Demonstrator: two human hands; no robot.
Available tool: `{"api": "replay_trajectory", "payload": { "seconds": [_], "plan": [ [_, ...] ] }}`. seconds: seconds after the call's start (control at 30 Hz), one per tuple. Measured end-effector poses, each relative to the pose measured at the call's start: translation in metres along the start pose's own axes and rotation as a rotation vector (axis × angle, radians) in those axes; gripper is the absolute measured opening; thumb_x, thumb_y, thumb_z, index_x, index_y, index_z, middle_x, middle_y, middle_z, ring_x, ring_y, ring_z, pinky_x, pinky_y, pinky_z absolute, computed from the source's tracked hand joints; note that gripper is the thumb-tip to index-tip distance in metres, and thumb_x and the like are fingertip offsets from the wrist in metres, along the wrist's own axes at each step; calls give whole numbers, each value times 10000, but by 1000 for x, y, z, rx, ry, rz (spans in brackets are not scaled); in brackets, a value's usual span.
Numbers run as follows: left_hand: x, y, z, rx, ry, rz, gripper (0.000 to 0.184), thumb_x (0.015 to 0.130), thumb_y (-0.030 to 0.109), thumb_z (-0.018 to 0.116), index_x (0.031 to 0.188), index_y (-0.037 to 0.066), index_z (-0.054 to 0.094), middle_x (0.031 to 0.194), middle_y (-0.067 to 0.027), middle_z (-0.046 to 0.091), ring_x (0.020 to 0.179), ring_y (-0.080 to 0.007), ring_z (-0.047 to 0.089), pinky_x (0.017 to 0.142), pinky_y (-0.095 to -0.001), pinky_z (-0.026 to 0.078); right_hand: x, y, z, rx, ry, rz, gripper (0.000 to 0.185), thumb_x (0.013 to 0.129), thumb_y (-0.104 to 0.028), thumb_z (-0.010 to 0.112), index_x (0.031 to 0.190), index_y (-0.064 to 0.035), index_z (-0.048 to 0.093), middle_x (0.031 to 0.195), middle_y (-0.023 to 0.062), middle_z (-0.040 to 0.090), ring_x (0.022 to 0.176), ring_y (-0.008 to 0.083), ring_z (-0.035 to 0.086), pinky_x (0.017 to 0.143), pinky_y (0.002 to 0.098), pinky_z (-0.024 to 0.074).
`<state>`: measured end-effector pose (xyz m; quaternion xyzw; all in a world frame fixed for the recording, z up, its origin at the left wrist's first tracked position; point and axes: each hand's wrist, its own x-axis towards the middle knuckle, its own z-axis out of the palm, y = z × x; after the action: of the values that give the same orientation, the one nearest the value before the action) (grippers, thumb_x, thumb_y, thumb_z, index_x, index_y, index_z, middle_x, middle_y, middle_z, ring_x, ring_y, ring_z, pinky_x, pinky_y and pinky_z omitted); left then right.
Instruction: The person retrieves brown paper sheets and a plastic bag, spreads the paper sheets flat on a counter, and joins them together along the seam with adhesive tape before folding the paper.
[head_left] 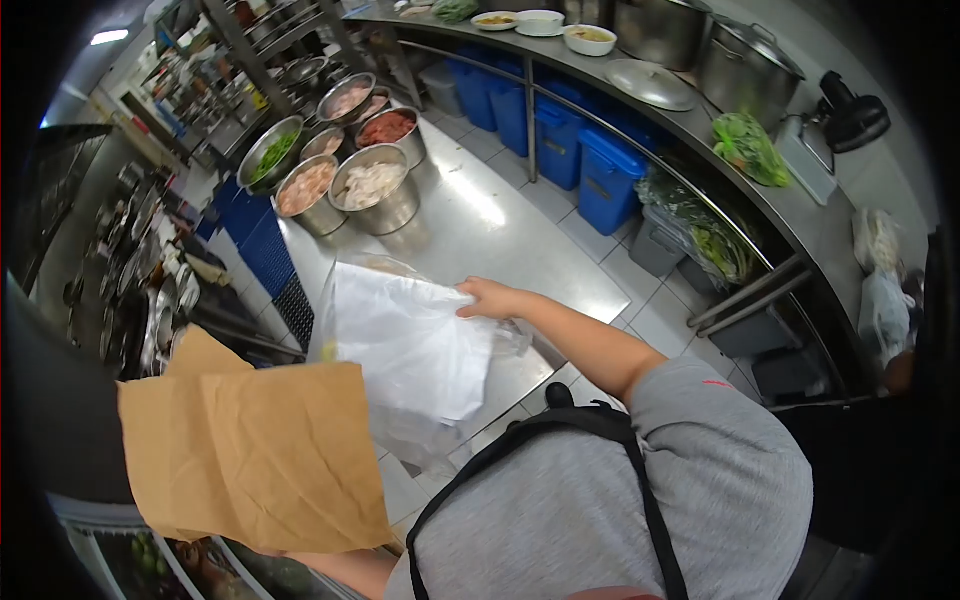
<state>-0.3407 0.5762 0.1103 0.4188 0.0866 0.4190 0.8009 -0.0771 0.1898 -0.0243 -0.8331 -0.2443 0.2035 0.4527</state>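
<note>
My right hand (485,298) is closed on the edge of a white sheet (410,335) in clear plastic, over the near end of the steel table (500,240). A creased piece of brown paper (255,450) is at the lower left, beside the white sheet. My left forearm reaches under the brown paper, which hides my left hand and its fingers. Farther up the table stand steel bowls, among them one of pale pieces (372,186), one of pinkish meat (307,187) and one of red meat (387,127).
A bowl of green vegetables (271,155) stands at the table's far left corner. Along the right runs a steel counter (690,120) with a large pot (750,65), a lid (650,84) and bagged greens (750,148). Blue bins (608,178) stand beneath it.
</note>
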Motion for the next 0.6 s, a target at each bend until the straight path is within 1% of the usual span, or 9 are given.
{"api": "replay_trajectory", "payload": {
  "seconds": [0.07,0.17,0.23,0.3,0.33,0.37,0.4,0.53,0.6],
  "plan": [
    [6,-14,16,5,-36,-27,562,912,429,373,1313,37,337,1300,-141,423,1139,-323,453,944,-452,390,-33,2,-30,24,73,-12,478,796,-189,623,1216,-22,468,1125,162,549,1020,264,524,877,336,402],
    [13,-36,43,-3,-96,-63,560,912,428,375,1311,36,340,1296,-141,427,1136,-323,457,942,-451,392,-85,5,-86,335,97,190,437,834,-167,591,1230,-35,462,1167,113,531,1057,211,494,908,310,377],
    [13,-55,68,-2,-138,-83,560,912,428,377,1310,36,342,1294,-142,430,1133,-323,459,941,-450,393,-107,40,-115,303,376,53,433,839,-141,584,1242,-52,453,1159,71,535,1040,156,489,895,283,390],
    [9,-74,94,-4,-173,-112,559,912,427,378,1308,35,343,1292,-142,432,1131,-322,461,940,-449,395,-145,38,-163,425,557,1,472,842,-180,589,1252,-16,423,1189,110,517,1088,191,476,912,298,389],
    [5,-84,108,-3,-188,-119,558,912,427,379,1308,35,344,1291,-142,434,1130,-322,463,939,-448,395,-153,64,-185,391,757,-2,430,843,-149,584,1233,-35,444,1145,71,544,1032,154,505,883,285,411],
    [0,-94,121,-2,-200,-125,558,912,427,380,1307,35,345,1289,-142,435,1129,-322,464,939,-448,396,-173,55,-209,666,826,-158,389,840,-121,585,1206,-57,470,1118,53,559,993,126,523,849,270,429],
    [-6,-106,136,-5,-209,-133,557,912,427,380,1307,35,346,1288,-142,436,1128,-322,465,938,-447,397,-188,55,-232,690,1026,-196,361,845,-103,577,1191,-72,479,1092,46,573,954,116,539,819,271,443],
    [-31,-146,201,-5,-254,-152,556,912,425,384,1304,34,350,1284,-142,442,1123,-321,470,936,-445,399,-237,97,-332,803,1627,-409,376,865,-85,541,1212,-15,414,1134,99,532,981,172,529,850,295,429],
    [-44,-162,233,1,-275,-175,555,911,425,385,1303,33,352,1281,-142,445,1121,-321,472,935,-444,401,-258,136,-384,786,1780,-505,392,872,-64,512,1235,-3,376,1147,115,517,987,189,528,852,307,431]
  ]
}}
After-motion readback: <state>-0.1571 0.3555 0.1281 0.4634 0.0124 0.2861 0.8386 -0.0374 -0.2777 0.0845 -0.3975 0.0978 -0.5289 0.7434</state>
